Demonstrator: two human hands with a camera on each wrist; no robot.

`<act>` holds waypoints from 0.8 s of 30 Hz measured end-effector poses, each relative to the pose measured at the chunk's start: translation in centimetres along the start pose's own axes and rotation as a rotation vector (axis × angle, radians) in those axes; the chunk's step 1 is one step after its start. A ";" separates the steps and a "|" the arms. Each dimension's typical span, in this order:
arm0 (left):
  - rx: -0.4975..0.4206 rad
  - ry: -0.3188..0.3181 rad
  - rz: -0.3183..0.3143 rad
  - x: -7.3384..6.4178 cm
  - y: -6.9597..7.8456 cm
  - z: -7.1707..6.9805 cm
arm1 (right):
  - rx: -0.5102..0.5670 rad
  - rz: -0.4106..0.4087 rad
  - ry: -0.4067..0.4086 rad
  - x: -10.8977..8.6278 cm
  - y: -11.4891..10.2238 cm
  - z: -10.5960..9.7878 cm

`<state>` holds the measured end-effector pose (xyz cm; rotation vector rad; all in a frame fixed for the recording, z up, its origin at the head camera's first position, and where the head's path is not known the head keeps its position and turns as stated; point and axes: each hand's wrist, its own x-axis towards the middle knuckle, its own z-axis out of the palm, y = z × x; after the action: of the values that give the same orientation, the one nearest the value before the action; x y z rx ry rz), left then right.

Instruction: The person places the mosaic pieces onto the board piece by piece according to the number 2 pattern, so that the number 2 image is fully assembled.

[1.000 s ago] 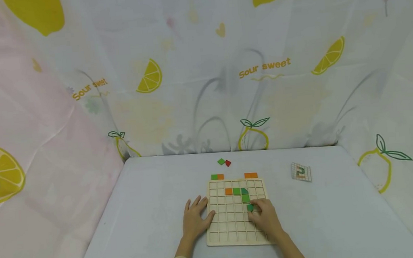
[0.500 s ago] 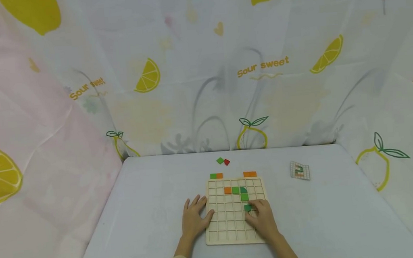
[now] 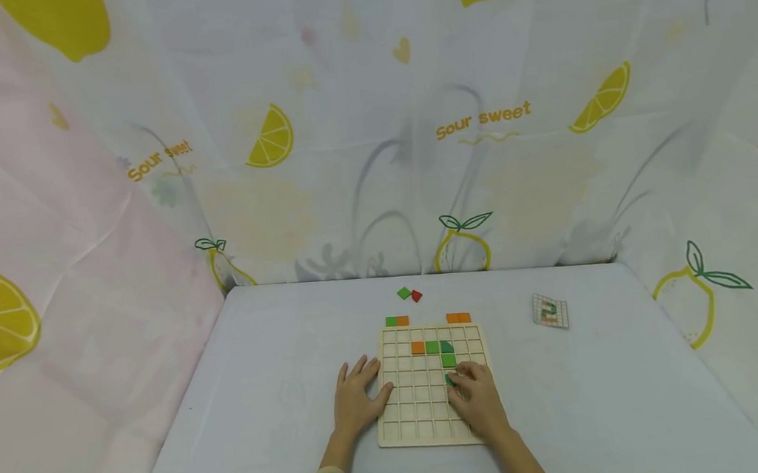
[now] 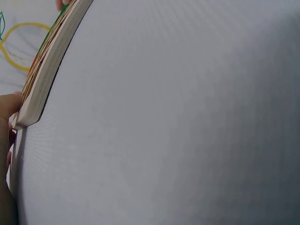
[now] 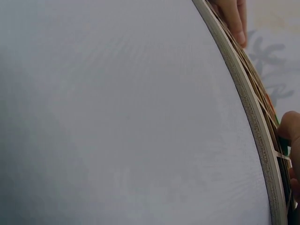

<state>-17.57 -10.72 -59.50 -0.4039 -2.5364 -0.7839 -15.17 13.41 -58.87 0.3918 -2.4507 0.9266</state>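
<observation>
A pale wooden grid board (image 3: 426, 411) lies flat on the table. On its left edge rests my left hand (image 3: 356, 400), thumb on the frame and fingers spread fairly straight. Between thumb and fingertips my right hand (image 3: 480, 403) pinches a dark green tile (image 3: 450, 380) at a cell right of the board's middle; the hand covers part of it. Above that cell sits a light green square tile (image 3: 449, 361), then a dark green tile with a cut or rounded corner (image 3: 447, 347). To their left are another green square (image 3: 432, 347) and an orange square (image 3: 417, 348).
Behind the board lie a green tile (image 3: 392, 321) beside an orange one (image 3: 402, 321), and two orange tiles (image 3: 459, 318). Farther back are a green tile (image 3: 404, 293) and a red one (image 3: 416, 295). A pattern card (image 3: 550, 311) lies right. Printed cloth surrounds the table.
My right hand has shifted slightly left with the dark green tile, bringing it into line below the light green square. The left hand stays at the board's edge.
</observation>
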 end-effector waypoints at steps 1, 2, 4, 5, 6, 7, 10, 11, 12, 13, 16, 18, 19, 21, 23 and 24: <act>-0.001 0.001 0.002 0.0 0.0 0.0 | -0.007 -0.008 0.005 0.0 0.0 0.0; -0.004 0.002 0.003 0.0 0.0 -0.1 | -0.013 -0.013 0.010 -0.1 0.0 0.1; -0.004 0.004 0.006 0.0 0.1 -0.1 | -0.014 -0.023 0.023 -0.1 -0.1 0.1; -0.001 0.004 0.006 0.0 0.0 -0.1 | -0.013 -0.025 0.029 -0.1 -0.1 0.2; 0.001 0.004 0.005 0.0 0.0 -0.1 | -0.013 -0.027 0.034 -0.1 0.0 0.2; 0.001 0.004 0.003 0.0 0.0 -0.1 | -0.014 -0.029 0.039 -0.1 0.0 0.3; 0.004 -0.003 -0.004 0.0 0.0 -0.1 | -0.011 -0.033 0.050 -0.3 0.0 0.5; 0.004 -0.007 -0.008 0.0 0.0 -0.1 | -0.008 -0.034 0.052 -0.3 0.0 0.6; 0.002 -0.010 -0.010 0.0 0.1 -0.2 | -0.007 -0.036 0.053 -0.3 0.0 0.6; 0.001 -0.013 -0.012 0.0 0.1 -0.2 | -0.005 -0.034 0.054 -0.3 0.0 0.7; 0.004 -0.018 -0.017 0.0 0.1 -0.2 | -0.003 -0.033 0.050 -0.2 -0.1 0.7; 0.004 -0.016 -0.016 0.0 0.1 -0.2 | -0.003 -0.027 0.044 -0.1 -0.2 0.6; 0.003 -0.015 -0.017 0.0 0.1 -0.2 | -0.002 -0.025 0.040 0.0 -0.2 0.6; 0.001 -0.014 -0.018 0.0 0.1 -0.2 | 0.001 -0.027 0.037 0.2 -0.2 0.6; 0.004 -0.015 -0.018 0.0 0.1 -0.2 | 0.007 -0.021 0.031 0.3 -0.3 0.5; 0.004 -0.015 -0.018 0.0 0.1 -0.1 | 0.010 -0.019 0.030 0.4 -0.3 0.5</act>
<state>-17.46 -10.72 -59.35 -0.3872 -2.5591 -0.7853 -15.53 12.76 -58.84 0.4010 -2.4121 0.9307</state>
